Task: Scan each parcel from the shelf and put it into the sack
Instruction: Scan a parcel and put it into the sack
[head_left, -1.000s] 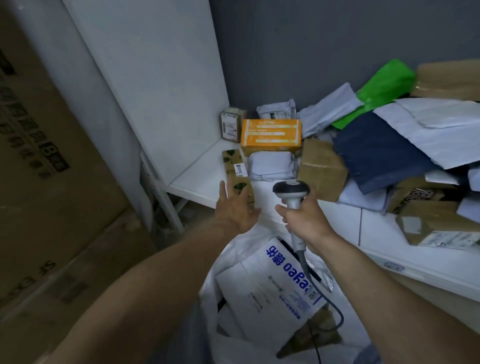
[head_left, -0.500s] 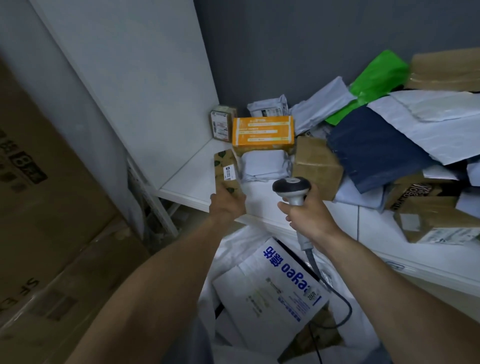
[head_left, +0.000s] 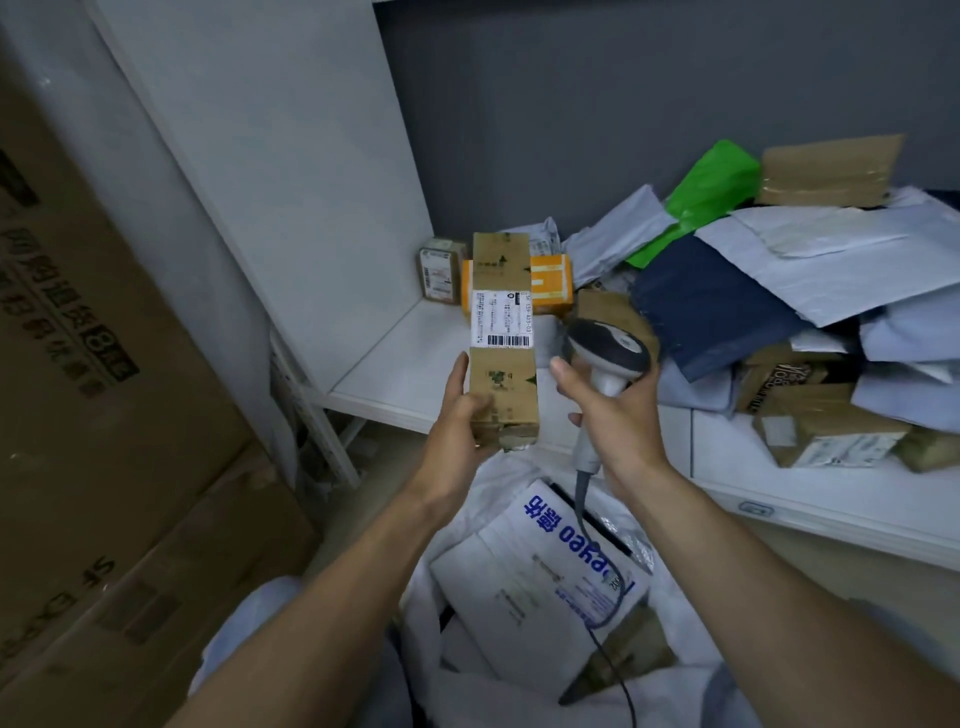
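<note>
Your left hand (head_left: 462, 415) grips the box (head_left: 501, 358) by its near end, label up, over the shelf (head_left: 405, 364) edge. At its 3 o'clock your right hand (head_left: 618, 421) holds the scanner (head_left: 605, 348). Sack (head_left: 496, 486) at 6 o'clock.

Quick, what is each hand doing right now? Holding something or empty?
Left hand: holds the long cardboard parcel by its lower end.
Right hand: grips the handheld barcode scanner by its handle.
</note>
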